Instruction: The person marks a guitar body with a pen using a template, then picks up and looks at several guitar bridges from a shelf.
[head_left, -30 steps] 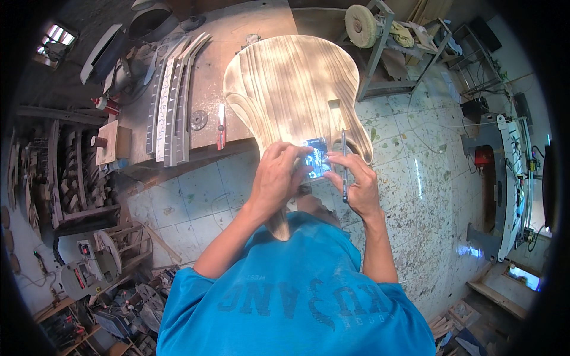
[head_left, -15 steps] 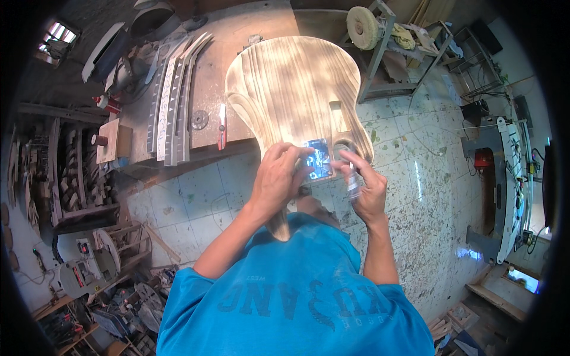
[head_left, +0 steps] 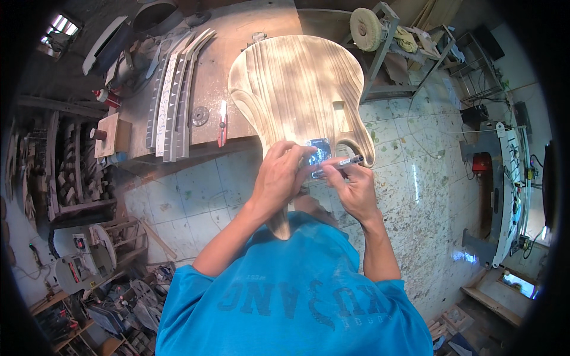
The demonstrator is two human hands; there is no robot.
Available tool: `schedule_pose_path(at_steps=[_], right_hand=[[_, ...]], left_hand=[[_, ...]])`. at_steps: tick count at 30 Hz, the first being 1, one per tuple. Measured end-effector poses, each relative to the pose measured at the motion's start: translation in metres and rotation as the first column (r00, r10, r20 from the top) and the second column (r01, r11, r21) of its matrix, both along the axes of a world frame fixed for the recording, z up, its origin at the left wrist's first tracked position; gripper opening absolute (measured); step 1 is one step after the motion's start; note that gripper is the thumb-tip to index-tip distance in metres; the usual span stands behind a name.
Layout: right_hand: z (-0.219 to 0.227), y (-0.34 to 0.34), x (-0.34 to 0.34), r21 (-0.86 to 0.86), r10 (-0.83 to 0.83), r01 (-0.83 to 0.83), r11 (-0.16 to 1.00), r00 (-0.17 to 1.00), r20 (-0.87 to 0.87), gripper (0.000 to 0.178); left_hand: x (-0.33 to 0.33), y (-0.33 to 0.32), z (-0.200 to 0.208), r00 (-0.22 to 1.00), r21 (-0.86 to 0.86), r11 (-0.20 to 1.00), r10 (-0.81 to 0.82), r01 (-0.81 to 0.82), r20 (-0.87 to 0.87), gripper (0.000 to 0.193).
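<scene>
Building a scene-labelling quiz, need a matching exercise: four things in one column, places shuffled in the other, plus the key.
Things
1. Pen
2. Shiny rectangular plate
3. Round disc
4. Buffing wheel

Places
A. On the workbench, between the fretboards and the red-handled tool
B. On the guitar body, at the left hand's fingertips
C. At upper right, on a frame
D. Gripped in the right hand

Pairs: 1-D, 2-B, 3-A, 4-C
</scene>
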State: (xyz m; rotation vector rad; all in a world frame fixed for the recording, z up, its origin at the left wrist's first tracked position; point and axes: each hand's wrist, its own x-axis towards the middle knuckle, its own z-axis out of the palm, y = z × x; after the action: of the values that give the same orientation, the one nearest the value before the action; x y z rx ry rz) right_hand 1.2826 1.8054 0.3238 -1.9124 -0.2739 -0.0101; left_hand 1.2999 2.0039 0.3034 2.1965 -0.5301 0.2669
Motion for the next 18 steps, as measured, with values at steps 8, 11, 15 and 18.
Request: schedule_pose_path(at_steps=[8, 11, 15, 18], right_hand=[[0.004, 0.003, 0.003, -0.074, 0.088, -0.081, 0.994, 0.991, 0.101, 0.016], [0.009, 0.002, 0.006, -0.149, 0.113, -0.094, 0.984, 0.986, 0.124, 0.015], [0.011, 0.007, 0.007, -0.181, 0.125, -0.096, 0.979, 0.979, 0.160, 0.014], [0.009, 0.005, 0.008, -0.159, 0.143, -0.114, 0.981, 0.972, 0.189, 0.014]], left_hand=[[0.000, 0.000, 0.000, 1.000, 0.001, 1.000, -0.002, 0.002, 0.020, 0.037], [0.000, 0.000, 0.001, 1.000, 0.008, 1.000, -0.007, 0.007, 0.014, 0.037], [0.000, 0.001, 0.001, 1.000, 0.028, 1.000, 0.001, -0.002, 0.008, 0.036], [0.000, 0.000, -0.003, 1.000, 0.022, 1.000, -0.008, 0.008, -0.006, 0.038]])
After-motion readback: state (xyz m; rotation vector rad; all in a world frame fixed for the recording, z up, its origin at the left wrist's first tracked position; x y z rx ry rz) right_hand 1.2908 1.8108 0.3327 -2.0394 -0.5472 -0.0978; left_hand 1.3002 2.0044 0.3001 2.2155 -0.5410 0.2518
